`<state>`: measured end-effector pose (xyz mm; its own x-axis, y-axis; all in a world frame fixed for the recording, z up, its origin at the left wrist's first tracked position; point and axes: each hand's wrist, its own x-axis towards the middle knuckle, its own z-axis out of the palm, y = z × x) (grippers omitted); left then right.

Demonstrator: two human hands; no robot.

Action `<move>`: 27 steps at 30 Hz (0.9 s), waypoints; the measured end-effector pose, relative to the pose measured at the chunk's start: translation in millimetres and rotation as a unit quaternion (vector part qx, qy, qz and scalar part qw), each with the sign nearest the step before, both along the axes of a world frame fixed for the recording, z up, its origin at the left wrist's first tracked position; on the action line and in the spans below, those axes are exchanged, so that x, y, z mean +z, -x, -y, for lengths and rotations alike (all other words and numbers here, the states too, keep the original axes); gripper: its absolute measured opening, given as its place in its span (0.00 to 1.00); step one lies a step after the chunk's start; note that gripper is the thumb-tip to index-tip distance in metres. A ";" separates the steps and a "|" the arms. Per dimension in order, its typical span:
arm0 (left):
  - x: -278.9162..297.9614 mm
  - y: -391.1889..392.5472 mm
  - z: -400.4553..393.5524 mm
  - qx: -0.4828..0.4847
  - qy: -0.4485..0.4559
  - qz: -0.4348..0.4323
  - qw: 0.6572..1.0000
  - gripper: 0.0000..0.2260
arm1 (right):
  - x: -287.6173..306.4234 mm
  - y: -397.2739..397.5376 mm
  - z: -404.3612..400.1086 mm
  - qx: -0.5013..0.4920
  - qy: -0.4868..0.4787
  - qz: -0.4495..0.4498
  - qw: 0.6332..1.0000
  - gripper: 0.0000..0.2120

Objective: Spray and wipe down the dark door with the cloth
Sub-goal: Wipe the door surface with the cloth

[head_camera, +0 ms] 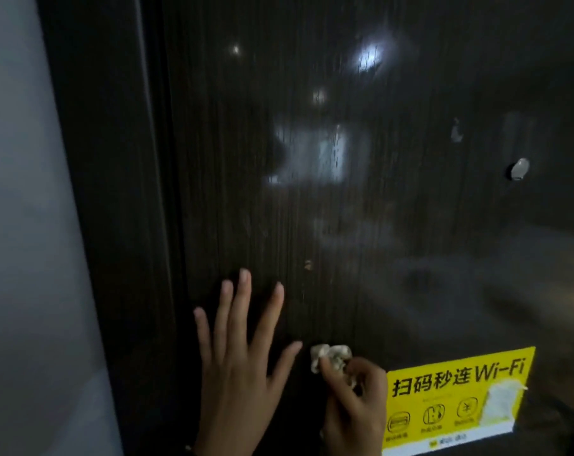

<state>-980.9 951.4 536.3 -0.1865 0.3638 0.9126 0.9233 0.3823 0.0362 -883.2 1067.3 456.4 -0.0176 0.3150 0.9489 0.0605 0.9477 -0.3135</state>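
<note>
Left hand point(239, 353) braced flat on the dark door point(344, 209), right hand point(354, 399) pinching a wadded cloth point(330, 355) against it; rubbing sideways could tear the peeling yellow sticker point(456, 399).

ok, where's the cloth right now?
Head view, lower centre: cloth is bunched in the right hand, against the door, between the left hand and yellow Wi-Fi sticker.
</note>
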 end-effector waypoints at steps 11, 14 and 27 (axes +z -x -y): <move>54.5 10.4 -6.0 0.041 0.025 -0.022 0.999 0.33 | 150.7 -6.4 -27.3 -0.020 -0.076 -0.016 0.997 0.19; 55.7 9.3 -5.5 0.041 0.030 -0.020 0.998 0.32 | 85.6 -10.8 -25.4 -0.011 -0.116 0.053 0.992 0.20; 60.1 16.7 26.9 0.008 0.025 -0.042 0.999 0.27 | 137.1 -0.1 -21.0 0.001 -0.153 0.054 0.987 0.19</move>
